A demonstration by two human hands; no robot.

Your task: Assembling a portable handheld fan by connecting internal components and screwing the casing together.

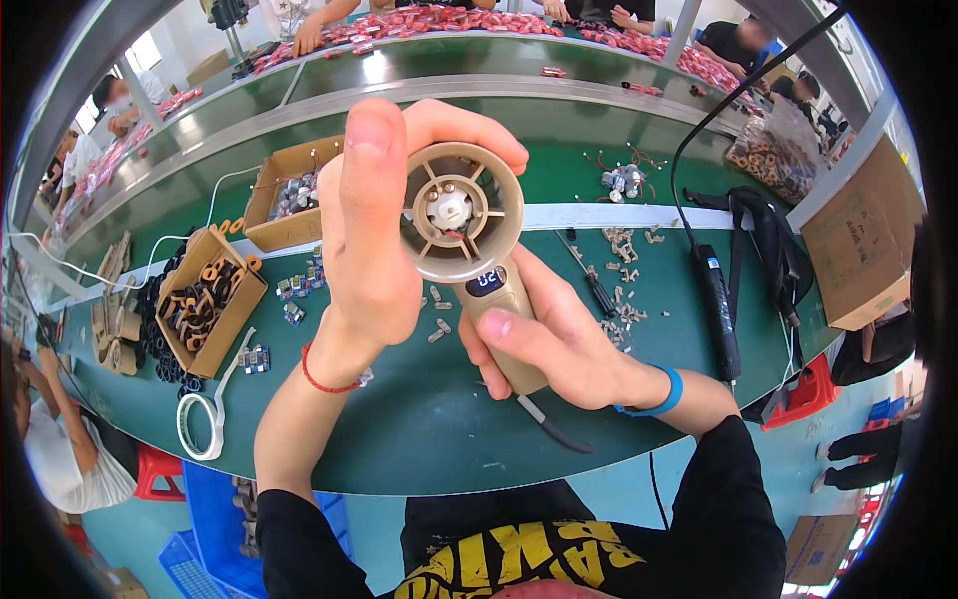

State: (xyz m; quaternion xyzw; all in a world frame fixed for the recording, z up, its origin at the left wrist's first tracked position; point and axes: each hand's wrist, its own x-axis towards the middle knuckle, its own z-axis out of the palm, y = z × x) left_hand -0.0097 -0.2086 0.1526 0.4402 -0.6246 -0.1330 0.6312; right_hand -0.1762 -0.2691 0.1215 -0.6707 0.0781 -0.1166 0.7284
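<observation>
A beige handheld fan [507, 299] is held up over the table, its round open head facing me. Spokes and a white hub show inside the head, and a small lit display sits just below it. My right hand [564, 344] is closed around the handle, thumb across its front. Against the left side of the fan head rests my left hand [369, 235], its thumb pointing up and its fingers curled behind and over the rim. Below the handle a thin grey-and-white tool [552, 427] lies on the green table [399, 429].
Left are a carton of black and orange rings [208, 304], a carton of small motors [299, 195], circuit boards [299, 285] and a tape roll [200, 426]. Right are a small screwdriver [601, 292], scattered beige parts [627, 314] and a corded power screwdriver [717, 309]. People work beyond the conveyor.
</observation>
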